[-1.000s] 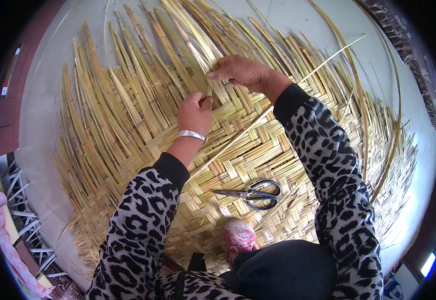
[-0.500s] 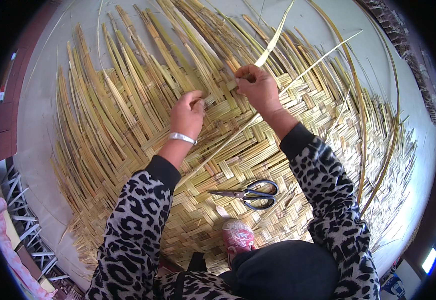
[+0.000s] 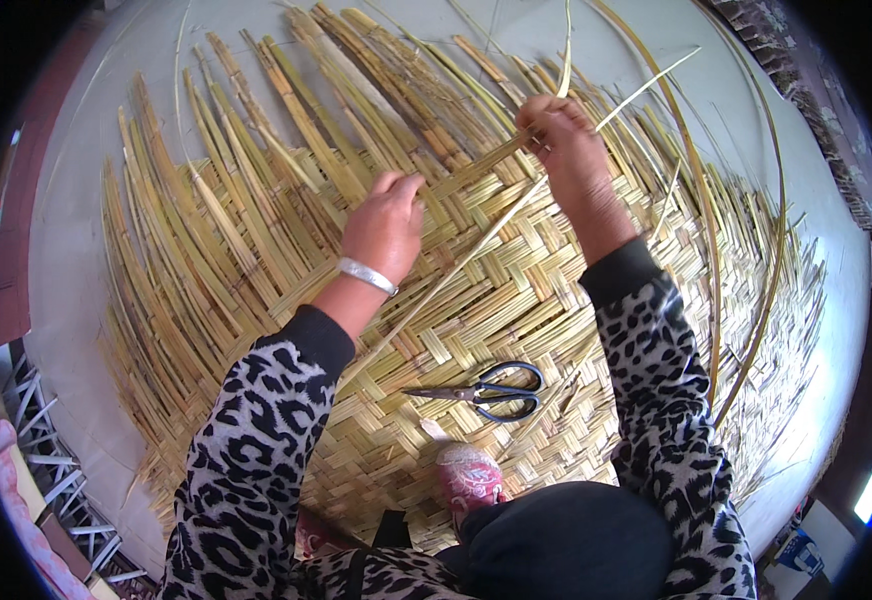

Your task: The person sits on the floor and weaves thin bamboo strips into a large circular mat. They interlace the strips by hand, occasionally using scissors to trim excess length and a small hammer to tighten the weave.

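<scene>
1. The right hand [image 3: 568, 140] is gripping a pale bamboo strip [image 3: 564, 55] at the far middle of the woven mat [image 3: 516, 300]; its grip is closed tight around the strip, which is rising up and away toward the mat's far edge.
2. The left hand [image 3: 386, 225] is pressing down on the weave just left of the mat's middle; its fingers are curled over a few loose strips, though whether it is actually pinching one is hard to tell; a silver bangle [image 3: 366, 275] is sitting on that wrist.
3. The mat is lying flat on a pale grey floor [image 3: 76, 260]; unwoven strips are fanning out along its left and far edges.
4. A pair of black-handled scissors [image 3: 481, 388] is lying on the woven part near the mat's near edge, between the two leopard-print sleeves [image 3: 256, 450], well apart from both hands.
</scene>
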`<action>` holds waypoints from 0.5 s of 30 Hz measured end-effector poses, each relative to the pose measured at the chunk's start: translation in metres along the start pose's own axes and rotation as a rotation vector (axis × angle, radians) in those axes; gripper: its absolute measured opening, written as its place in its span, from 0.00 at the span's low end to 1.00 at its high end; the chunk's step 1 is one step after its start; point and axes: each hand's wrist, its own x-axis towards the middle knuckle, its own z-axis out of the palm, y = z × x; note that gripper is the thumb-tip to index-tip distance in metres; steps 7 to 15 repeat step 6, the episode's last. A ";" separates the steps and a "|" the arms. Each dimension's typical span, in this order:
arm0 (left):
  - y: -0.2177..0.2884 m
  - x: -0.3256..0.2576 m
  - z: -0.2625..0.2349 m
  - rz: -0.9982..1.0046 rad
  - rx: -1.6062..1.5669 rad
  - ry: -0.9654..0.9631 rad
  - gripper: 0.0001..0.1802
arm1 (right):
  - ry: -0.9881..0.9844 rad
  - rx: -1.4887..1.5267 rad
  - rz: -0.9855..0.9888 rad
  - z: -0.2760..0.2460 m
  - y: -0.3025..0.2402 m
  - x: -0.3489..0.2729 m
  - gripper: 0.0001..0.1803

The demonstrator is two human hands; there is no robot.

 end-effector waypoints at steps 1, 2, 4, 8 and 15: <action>0.008 0.009 0.007 -0.017 -0.009 -0.046 0.15 | 0.041 0.083 0.031 -0.010 -0.011 0.010 0.06; 0.015 0.018 0.013 -0.009 -0.024 -0.062 0.17 | 0.109 0.220 0.056 -0.018 -0.020 0.019 0.12; 0.028 0.038 0.021 -0.089 -0.091 -0.192 0.24 | 0.169 0.448 0.033 -0.034 -0.030 0.030 0.15; 0.032 0.059 0.019 -0.231 -0.037 -0.457 0.33 | 0.172 0.536 0.056 -0.046 -0.032 0.042 0.17; 0.032 0.059 0.019 -0.231 -0.037 -0.457 0.33 | 0.172 0.536 0.056 -0.046 -0.032 0.042 0.17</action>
